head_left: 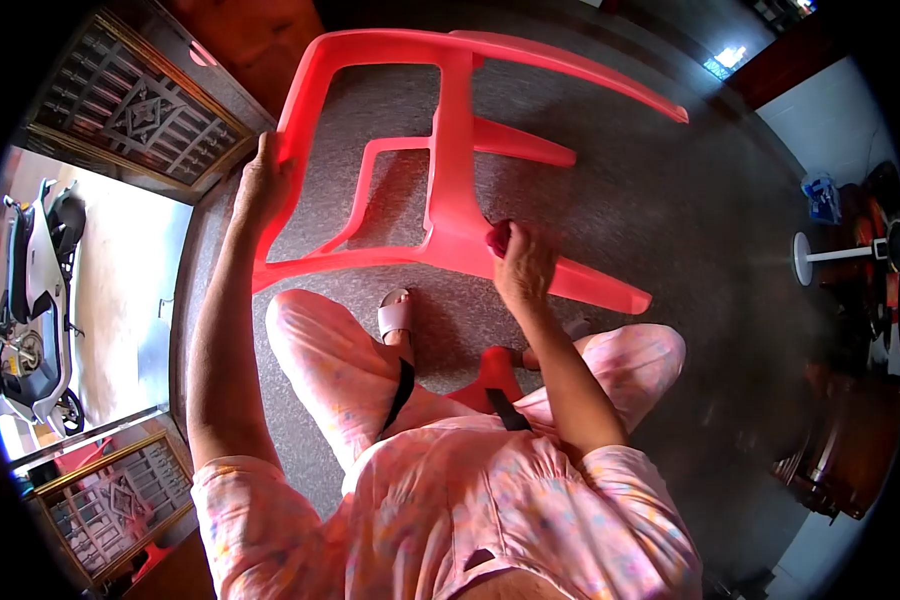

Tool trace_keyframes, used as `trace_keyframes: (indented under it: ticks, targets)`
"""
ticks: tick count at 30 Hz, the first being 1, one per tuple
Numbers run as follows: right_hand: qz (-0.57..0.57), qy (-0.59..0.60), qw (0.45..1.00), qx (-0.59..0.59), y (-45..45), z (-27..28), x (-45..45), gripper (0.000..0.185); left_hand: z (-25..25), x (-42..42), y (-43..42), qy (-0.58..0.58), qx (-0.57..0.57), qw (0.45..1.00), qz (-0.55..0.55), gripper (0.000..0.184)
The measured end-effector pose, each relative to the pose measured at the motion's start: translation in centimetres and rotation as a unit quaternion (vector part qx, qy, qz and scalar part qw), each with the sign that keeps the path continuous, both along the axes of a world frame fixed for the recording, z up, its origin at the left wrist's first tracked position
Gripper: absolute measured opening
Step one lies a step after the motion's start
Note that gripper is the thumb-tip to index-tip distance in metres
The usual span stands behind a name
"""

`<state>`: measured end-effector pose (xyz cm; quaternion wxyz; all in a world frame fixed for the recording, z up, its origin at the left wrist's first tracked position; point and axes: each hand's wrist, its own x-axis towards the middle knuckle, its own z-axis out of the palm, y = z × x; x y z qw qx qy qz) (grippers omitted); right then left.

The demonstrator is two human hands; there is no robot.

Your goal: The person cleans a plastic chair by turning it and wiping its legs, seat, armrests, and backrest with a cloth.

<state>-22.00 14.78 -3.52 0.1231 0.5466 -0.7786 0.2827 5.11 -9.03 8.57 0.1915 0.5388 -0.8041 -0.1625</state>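
A pink-red plastic chair lies tipped over in front of my knees, its legs pointing right. My left hand grips the edge of the chair at its left side. A dark red cloth-like item is bunched in my right hand, which presses it against the chair near the base of the nearest leg. Beneath me, between my thighs, part of a red stool shows.
Grey speckled floor surrounds the chair. An open doorway on the left shows a parked scooter outside, with an ornate door panel beside it. Dark wooden furniture and a white round-based stand are at the right.
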Motion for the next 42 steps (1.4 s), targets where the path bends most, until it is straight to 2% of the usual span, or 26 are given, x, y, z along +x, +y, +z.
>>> trace_keyframes:
  ticks: [8, 9, 12, 14, 15, 17, 19, 20, 22, 23, 25, 26, 28, 30, 34, 36, 39, 41, 42]
  targets:
    - [-0.053, 0.087, 0.995, 0.011, 6.6, -0.6, -6.1, 0.051, -0.1, -0.4, -0.2, 0.002, -0.019, 1.000, -0.007, 0.027]
    - [-0.054, 0.069, 0.995, 0.039, 6.9, 0.4, -6.0, 0.050, 0.1, -0.5, 0.0, -0.004, -0.013, 1.000, -0.002, 0.026]
    - [-0.064, 0.038, 0.997, 0.029, 6.6, 0.8, -5.3, 0.050, 0.4, -0.6, 0.3, -0.019, -0.003, 1.000, 0.014, 0.027]
    - [-0.049, -0.003, 0.999, 0.014, 5.2, 0.8, -3.8, 0.045, 0.6, -0.5, 0.4, -0.018, 0.005, 1.000, 0.016, 0.028]
    - [-0.017, 0.021, 0.999, -0.019, 3.8, 0.7, -2.8, 0.046, 1.1, -0.7, 0.7, -0.019, 0.004, 1.000, 0.022, 0.028]
    - [0.017, -0.003, 1.000, -0.009, 0.6, 1.8, 0.3, 0.048, 1.0, -1.1, 0.6, -0.025, 0.002, 0.999, 0.027, 0.028]
    - [-0.026, 0.026, 0.999, -0.005, -2.4, 2.4, 3.2, 0.049, -0.3, -0.3, -0.6, 0.000, -0.021, 1.000, 0.004, 0.027]
    - [-0.029, -0.017, 0.999, -0.032, -3.7, 1.9, 3.9, 0.051, -0.5, -0.2, -0.8, 0.010, -0.040, 0.999, -0.010, 0.026]
    - [-0.045, -0.004, 0.999, 0.003, -4.0, 2.5, 4.2, 0.046, -0.7, -0.1, -1.5, 0.005, -0.061, 0.998, -0.021, 0.026]
    - [-0.053, -0.003, 0.999, 0.006, -3.4, 2.2, 3.7, 0.046, -1.0, 0.0, -2.0, 0.011, -0.072, 0.997, -0.022, 0.025]
    - [0.028, 0.036, 0.997, 0.068, -1.9, 1.6, 2.0, 0.055, -1.0, 0.0, -2.1, 0.006, -0.063, 0.998, -0.016, 0.025]
    - [0.022, 0.038, 0.997, 0.070, -1.0, 1.4, 1.0, 0.055, -1.1, 0.2, -2.3, 0.007, -0.064, 0.998, -0.019, 0.025]
    - [0.014, 0.077, 0.995, 0.062, 1.6, 1.4, -1.1, 0.040, -1.2, 0.4, -2.0, 0.005, -0.053, 0.998, -0.023, 0.026]
    - [-0.001, 0.048, 0.995, 0.083, 4.5, 2.0, -3.2, 0.043, -1.4, 0.6, -2.0, 0.015, -0.064, 0.997, -0.030, 0.027]
    - [-0.051, 0.065, 0.985, 0.150, 9.8, 0.1, -9.1, 0.048, -1.4, 0.5, -2.0, 0.004, -0.064, 0.998, -0.027, 0.027]
    - [-0.093, 0.034, 0.971, 0.216, 11.7, 1.7, -11.0, 0.045, -1.3, 0.4, -1.8, 0.005, -0.072, 0.997, -0.030, 0.027]
    - [-0.115, 0.029, 0.972, 0.204, 13.8, 0.2, -12.9, 0.042, -1.1, 0.5, -1.9, 0.007, -0.041, 0.999, -0.025, 0.026]
    - [-0.140, -0.029, 0.981, 0.129, 13.2, 1.0, -11.6, 0.041, -1.1, 0.5, -1.7, 0.002, -0.044, 0.999, -0.020, 0.025]
    - [-0.136, -0.029, 0.982, 0.128, 12.7, 0.2, -11.3, 0.041, -1.0, 0.4, -1.5, -0.001, -0.047, 0.999, -0.017, 0.025]
